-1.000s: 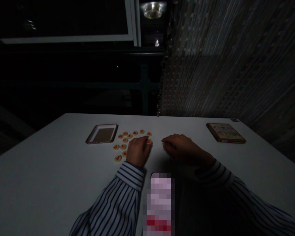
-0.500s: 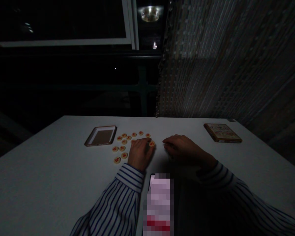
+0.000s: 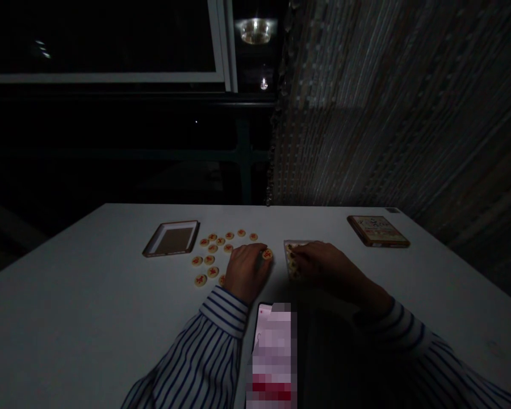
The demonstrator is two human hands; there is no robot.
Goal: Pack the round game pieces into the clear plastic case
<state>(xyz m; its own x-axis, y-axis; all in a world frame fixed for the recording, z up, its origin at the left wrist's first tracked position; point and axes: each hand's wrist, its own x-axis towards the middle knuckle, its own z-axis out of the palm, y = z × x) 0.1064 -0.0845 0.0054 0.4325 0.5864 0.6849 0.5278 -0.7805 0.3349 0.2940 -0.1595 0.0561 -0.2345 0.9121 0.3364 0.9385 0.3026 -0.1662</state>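
Between the thumb and fingertips of my left hand (image 3: 247, 272) is a round wooden piece with a red character (image 3: 267, 255). Several similar red-marked discs (image 3: 213, 271) lie scattered on the white table to the left of that hand. My right hand (image 3: 326, 264) reaches over a small tray of discs (image 3: 290, 261), its fingers pressed together at the pieces. Whether a disc is between those fingers is too dark to tell. The hand covers the tray's right part.
An open shallow box lid (image 3: 195, 227) lies at the back left of the white table (image 3: 89, 295). A closed patterned box (image 3: 378, 230) is at the back right. A phone (image 3: 262, 329) lies near the front edge. A bead curtain hangs behind.
My right hand has shifted slightly right and down, and the tray of discs now shows beside its fingers. My left hand still holds its disc, slightly lower and farther right.
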